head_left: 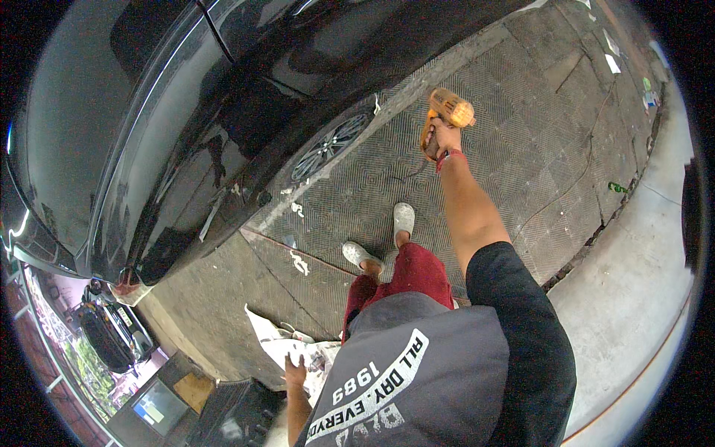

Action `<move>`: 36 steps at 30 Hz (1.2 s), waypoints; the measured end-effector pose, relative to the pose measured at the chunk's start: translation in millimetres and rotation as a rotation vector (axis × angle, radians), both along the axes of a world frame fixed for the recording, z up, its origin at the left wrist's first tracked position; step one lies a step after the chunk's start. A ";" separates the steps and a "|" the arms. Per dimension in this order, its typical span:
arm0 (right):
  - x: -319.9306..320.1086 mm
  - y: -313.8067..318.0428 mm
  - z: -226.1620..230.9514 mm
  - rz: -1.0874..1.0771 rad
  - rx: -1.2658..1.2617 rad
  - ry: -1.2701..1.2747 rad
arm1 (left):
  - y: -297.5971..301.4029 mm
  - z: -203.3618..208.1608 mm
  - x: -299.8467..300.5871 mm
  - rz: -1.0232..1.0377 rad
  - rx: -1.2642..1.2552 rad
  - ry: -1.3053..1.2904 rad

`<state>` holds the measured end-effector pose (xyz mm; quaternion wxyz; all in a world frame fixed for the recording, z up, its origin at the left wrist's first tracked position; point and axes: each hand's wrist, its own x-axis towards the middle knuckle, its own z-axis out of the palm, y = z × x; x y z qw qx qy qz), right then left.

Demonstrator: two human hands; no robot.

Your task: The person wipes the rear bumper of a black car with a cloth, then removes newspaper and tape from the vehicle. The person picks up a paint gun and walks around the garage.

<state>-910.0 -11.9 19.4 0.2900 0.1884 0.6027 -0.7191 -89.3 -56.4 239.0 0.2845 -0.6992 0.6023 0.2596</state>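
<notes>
My right hand (pixel 445 137) is stretched out ahead, its fingers wrapped around the grip of a yellow, pistol-shaped heat gun (pixel 451 109). The tool is held to the right of the black car (pixel 246 127), apart from its bodywork. A red band circles that wrist. Low on the left, my left hand (pixel 296 371) hangs beside my body with its fingers apart. Behind it lies a crumpled white sheet (pixel 272 339); I cannot tell whether the hand touches it.
The car's wheel (pixel 329 147) stands near my feet on the patterned floor (pixel 514 141). White scraps (pixel 299 262) litter the ground, and a thin cord (pixel 570 188) crosses it. A pale raised strip (pixel 625 276) borders the right side. Another dark car (pixel 112 328) stands at lower left.
</notes>
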 end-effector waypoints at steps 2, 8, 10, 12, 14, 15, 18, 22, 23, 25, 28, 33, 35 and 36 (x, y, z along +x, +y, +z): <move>2.0 -8.1 13.4 -0.015 -0.039 0.004 | 36.4 -4.5 9.1 0.053 0.161 0.041; 60.3 -6.4 46.7 0.063 -0.025 0.119 | 44.6 -36.4 52.0 0.264 0.199 0.312; 93.1 -8.9 68.1 0.138 -0.030 0.162 | 32.1 -43.7 15.5 0.281 0.196 0.222; 129.9 -9.9 98.4 0.261 0.039 0.158 | 13.0 -41.0 7.6 -0.038 0.106 0.254; 168.9 -9.3 91.7 0.338 0.032 0.292 | -22.0 -30.4 -27.8 -0.019 0.074 0.271; 190.7 -9.4 89.8 0.377 0.029 0.354 | -36.8 -40.5 -16.9 -0.050 0.083 0.272; 264.3 -24.5 119.0 0.569 0.067 0.562 | -61.2 -58.4 -1.8 -0.143 -0.056 0.467; 364.8 -49.7 131.0 0.829 0.231 1.176 | -87.9 -71.2 32.7 -0.076 0.058 0.478; 389.0 -59.4 136.3 0.893 0.247 1.235 | -92.1 -76.1 46.2 -0.041 0.049 0.542; 442.8 -76.8 126.0 0.909 0.040 1.063 | -102.7 -106.5 92.7 0.022 0.028 0.659; 478.9 -94.2 173.4 1.059 -0.082 0.773 | -94.6 -141.5 170.0 0.100 0.099 0.664; 467.4 -101.5 187.3 0.828 -0.245 0.399 | -91.7 -164.8 268.9 -0.121 0.109 0.579; 435.2 -101.6 181.1 0.592 -0.216 0.602 | -85.7 -172.0 274.5 0.233 0.138 0.624; 418.5 -95.5 201.4 0.540 -0.118 0.464 | -81.9 -175.9 275.6 0.346 0.135 0.619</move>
